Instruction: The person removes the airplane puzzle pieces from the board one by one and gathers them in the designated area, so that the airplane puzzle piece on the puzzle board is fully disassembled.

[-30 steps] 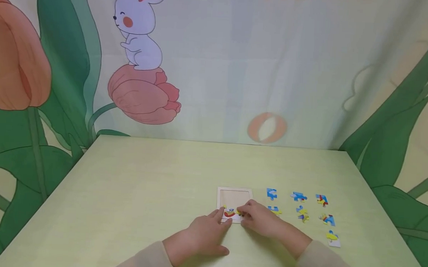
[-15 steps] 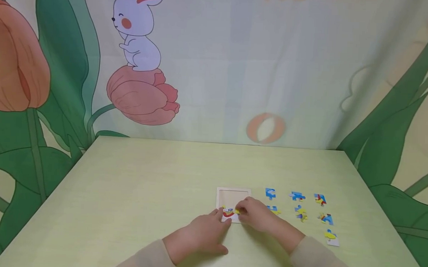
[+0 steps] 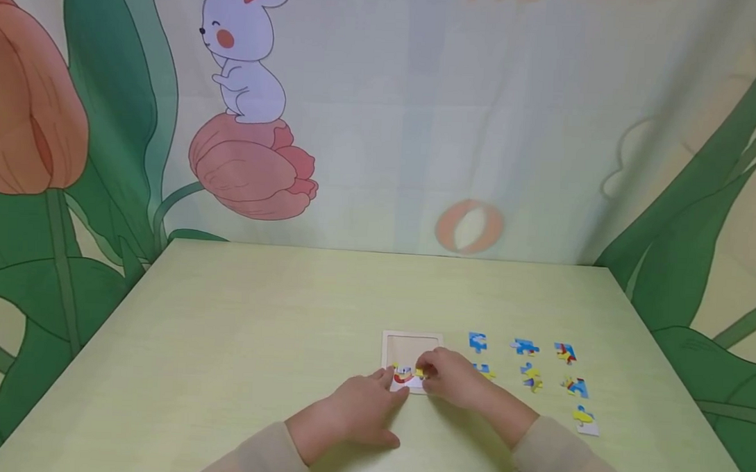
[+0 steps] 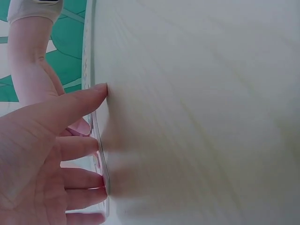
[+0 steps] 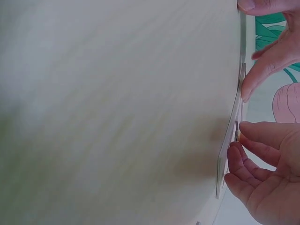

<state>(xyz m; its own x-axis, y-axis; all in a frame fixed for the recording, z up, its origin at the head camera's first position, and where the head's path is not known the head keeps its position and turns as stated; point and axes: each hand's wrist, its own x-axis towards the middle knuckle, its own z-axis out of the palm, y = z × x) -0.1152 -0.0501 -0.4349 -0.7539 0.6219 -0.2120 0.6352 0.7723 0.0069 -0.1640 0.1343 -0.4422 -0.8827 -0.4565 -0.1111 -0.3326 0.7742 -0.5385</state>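
In the head view a shallow wooden puzzle tray lies on the table before me. Along its near edge sits part of a picture in red, white and yellow, with a red curved puzzle piece showing between my hands. My left hand rests with fairly straight fingers on the tray's near left corner, thumb down by the table. At the tray's right side my right hand pinches a puzzle piece with yellow on it. The right wrist view shows that piece edge-on between thumb and finger, right at the tray.
Several loose puzzle pieces in blue, yellow and red lie in loose rows right of the tray, among them a blue one and a yellow-and-white one. A printed curtain hangs behind the table's far edge.
The right hand has shifted slightly at the tray's right side, the piece still pinched in its fingers. The left hand stays on the tray's corner, and the loose pieces lie as before.
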